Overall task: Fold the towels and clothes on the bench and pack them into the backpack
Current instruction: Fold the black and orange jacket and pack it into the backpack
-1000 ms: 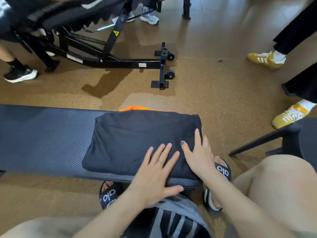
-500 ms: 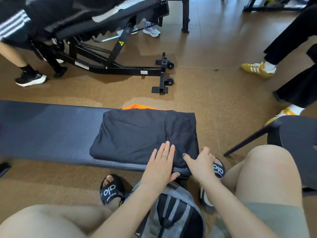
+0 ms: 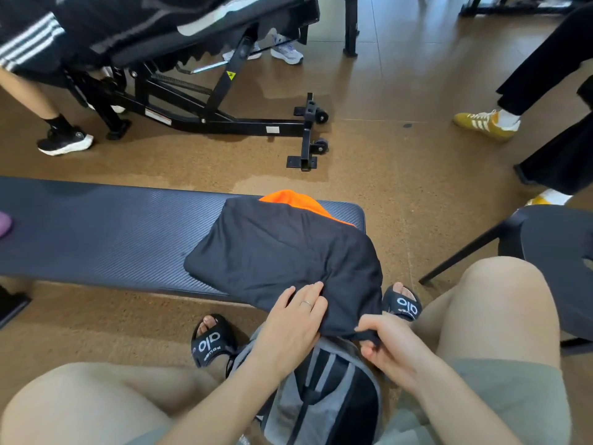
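Note:
A folded black garment (image 3: 282, 252) lies across the right end of the dark padded bench (image 3: 96, 232), its near edge hanging off over the grey and black backpack (image 3: 324, 399) that stands between my knees. An orange cloth (image 3: 288, 200) shows from under its far side. My left hand (image 3: 292, 322) grips the near edge with fingers on top of the fabric. My right hand (image 3: 388, 345) pinches the garment's near right corner.
A black adjustable gym bench (image 3: 205, 101) stands on the cork floor beyond. Other people's legs and shoes are at the far left, far middle and right, including a yellow sneaker (image 3: 484, 123). A dark chair (image 3: 545, 252) is at my right. A purple object (image 3: 4, 223) sits at the bench's left edge.
Both hands went from pressing flat on the garment to gripping its near edge. The stack has slid toward me and turned, now overhanging the bench above the backpack.

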Available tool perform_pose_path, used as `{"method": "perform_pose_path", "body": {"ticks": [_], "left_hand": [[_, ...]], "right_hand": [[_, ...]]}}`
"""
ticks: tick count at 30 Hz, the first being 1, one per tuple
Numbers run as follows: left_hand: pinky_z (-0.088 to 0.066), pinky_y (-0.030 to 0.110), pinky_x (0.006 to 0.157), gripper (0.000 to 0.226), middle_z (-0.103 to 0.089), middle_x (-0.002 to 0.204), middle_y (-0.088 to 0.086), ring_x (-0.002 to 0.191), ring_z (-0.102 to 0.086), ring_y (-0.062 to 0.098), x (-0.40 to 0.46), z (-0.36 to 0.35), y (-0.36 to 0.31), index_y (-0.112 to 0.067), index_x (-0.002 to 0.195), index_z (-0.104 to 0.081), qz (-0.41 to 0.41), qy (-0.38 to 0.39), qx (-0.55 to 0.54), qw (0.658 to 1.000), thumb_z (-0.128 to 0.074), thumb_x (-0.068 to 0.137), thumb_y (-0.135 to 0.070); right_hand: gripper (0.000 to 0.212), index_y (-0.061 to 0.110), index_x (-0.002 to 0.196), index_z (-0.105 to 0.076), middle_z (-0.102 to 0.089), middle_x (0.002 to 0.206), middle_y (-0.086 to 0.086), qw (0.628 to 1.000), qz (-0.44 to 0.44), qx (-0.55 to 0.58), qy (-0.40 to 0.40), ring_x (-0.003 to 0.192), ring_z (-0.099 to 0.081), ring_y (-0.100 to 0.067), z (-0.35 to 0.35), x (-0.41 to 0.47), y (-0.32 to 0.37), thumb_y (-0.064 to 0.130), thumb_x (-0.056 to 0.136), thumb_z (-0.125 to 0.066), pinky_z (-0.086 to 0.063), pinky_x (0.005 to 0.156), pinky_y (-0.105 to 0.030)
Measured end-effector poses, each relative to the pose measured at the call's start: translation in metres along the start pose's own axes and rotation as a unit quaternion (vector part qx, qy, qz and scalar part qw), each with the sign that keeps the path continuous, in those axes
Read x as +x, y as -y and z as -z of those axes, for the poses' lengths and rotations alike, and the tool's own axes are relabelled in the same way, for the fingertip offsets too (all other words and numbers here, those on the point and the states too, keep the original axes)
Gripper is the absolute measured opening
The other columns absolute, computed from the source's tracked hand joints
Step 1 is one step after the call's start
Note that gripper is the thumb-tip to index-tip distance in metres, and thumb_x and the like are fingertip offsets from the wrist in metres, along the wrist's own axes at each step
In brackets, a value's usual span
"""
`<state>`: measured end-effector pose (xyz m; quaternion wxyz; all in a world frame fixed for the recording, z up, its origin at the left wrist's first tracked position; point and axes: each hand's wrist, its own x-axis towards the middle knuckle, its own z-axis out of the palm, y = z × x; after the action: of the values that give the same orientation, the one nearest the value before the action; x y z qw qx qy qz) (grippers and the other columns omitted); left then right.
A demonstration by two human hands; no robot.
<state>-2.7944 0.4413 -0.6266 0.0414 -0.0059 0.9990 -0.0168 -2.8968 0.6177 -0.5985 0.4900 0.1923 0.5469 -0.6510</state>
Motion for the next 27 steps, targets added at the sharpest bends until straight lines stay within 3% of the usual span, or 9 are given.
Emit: {"method": "perform_pose_path", "body": {"ticks": [4,8,11,13,15,17,20,23,27], "left_hand": [[-0.049,0.04,0.103,0.04,-0.055,0.144,0.014,0.124,-0.058,0.028,0.002,0.0,-0.013,-0.014,0.11,-0.052,0.013,-0.02,-0.01,1.0,-0.072,0.076,-0.02],[-0.049,0.041,0.106,0.035,-0.056,0.145,0.014,0.127,-0.058,0.027,0.002,0.003,-0.016,-0.017,0.108,-0.057,0.01,-0.038,-0.03,0.999,-0.073,0.077,-0.024],[-0.044,0.04,0.111,0.037,-0.049,0.153,0.013,0.134,-0.054,0.025,-0.002,0.006,-0.007,-0.016,0.114,-0.058,0.003,-0.037,-0.058,0.998,-0.071,0.083,-0.029],[-0.03,0.038,0.121,0.042,-0.034,0.163,0.01,0.145,-0.041,0.023,-0.004,0.006,0.001,-0.014,0.13,-0.052,-0.013,-0.032,-0.089,0.995,-0.061,0.093,-0.031],[-0.017,0.031,0.125,0.05,-0.027,0.166,0.006,0.149,-0.031,0.02,-0.006,0.011,0.007,-0.012,0.146,-0.042,-0.018,-0.021,-0.164,0.986,-0.051,0.101,-0.033],[-0.017,0.02,0.12,0.056,-0.038,0.161,0.003,0.146,-0.036,0.016,-0.007,0.02,0.011,-0.014,0.152,-0.039,0.0,-0.048,-0.265,0.963,-0.051,0.102,-0.034],[-0.033,0.016,0.113,0.049,-0.055,0.147,-0.014,0.134,-0.049,0.002,-0.007,0.037,0.019,-0.03,0.149,-0.046,0.06,-0.059,-0.456,0.886,-0.057,0.101,-0.034],[-0.049,0.023,0.098,0.022,-0.073,0.113,-0.018,0.11,-0.065,-0.001,-0.005,0.049,0.038,-0.033,0.116,-0.068,0.152,-0.069,-0.62,0.767,-0.062,0.094,-0.036],[-0.053,0.046,0.1,0.022,-0.077,0.111,0.007,0.114,-0.068,0.029,-0.004,0.044,0.082,-0.013,0.111,-0.072,0.329,-0.123,-0.792,0.498,-0.062,0.091,-0.014]], "right_hand": [[0.042,0.011,0.117,-0.069,-0.077,0.109,-0.01,0.998,-0.012,-0.046,-0.037,0.101,-0.073,-0.031,0.003,0.001,0.0,0.01,0.076,-0.074,-0.057,0.095,-0.048],[0.052,0.014,0.129,-0.064,-0.073,0.12,-0.011,0.999,-0.008,0.022,-0.049,0.112,-0.069,-0.034,-0.007,0.007,0.015,0.027,0.081,-0.082,-0.05,0.105,-0.051],[0.039,0.011,0.126,-0.068,-0.074,0.116,-0.013,0.999,-0.007,0.026,-0.024,0.106,-0.072,-0.032,-0.016,0.009,0.024,0.02,0.088,-0.075,-0.055,0.097,-0.046],[0.015,0.023,0.095,-0.081,-0.078,0.1,-0.011,0.999,0.009,0.005,-0.047,0.088,-0.077,-0.028,-0.019,0.009,0.026,0.012,0.087,-0.073,-0.06,0.077,-0.04],[0.036,0.027,0.058,-0.076,-0.078,0.081,-0.003,0.997,0.038,0.03,-0.054,0.07,-0.076,-0.02,-0.022,0.005,0.031,0.005,0.085,-0.069,-0.059,0.06,-0.035],[0.016,0.016,0.081,-0.079,-0.078,0.086,-0.008,0.996,0.058,0.019,-0.058,0.079,-0.077,-0.025,-0.035,0.002,0.037,0.006,0.083,-0.067,-0.063,0.064,-0.042],[0.031,-0.002,0.111,-0.068,-0.073,0.103,-0.018,0.991,0.116,0.01,-0.067,0.101,-0.071,-0.038,-0.071,0.002,0.055,0.004,0.081,-0.066,-0.06,0.083,-0.048],[0.016,0.009,0.084,-0.062,-0.065,0.072,-0.006,0.977,0.201,-0.068,-0.03,0.07,-0.069,-0.023,-0.126,0.008,0.084,-0.004,0.077,-0.064,-0.054,0.054,-0.03],[0.023,0.011,0.073,-0.048,-0.051,0.062,-0.008,0.957,0.185,-0.22,0.024,0.041,-0.059,-0.011,-0.219,0.045,0.109,-0.004,0.077,-0.066,-0.054,0.048,-0.028]]}}
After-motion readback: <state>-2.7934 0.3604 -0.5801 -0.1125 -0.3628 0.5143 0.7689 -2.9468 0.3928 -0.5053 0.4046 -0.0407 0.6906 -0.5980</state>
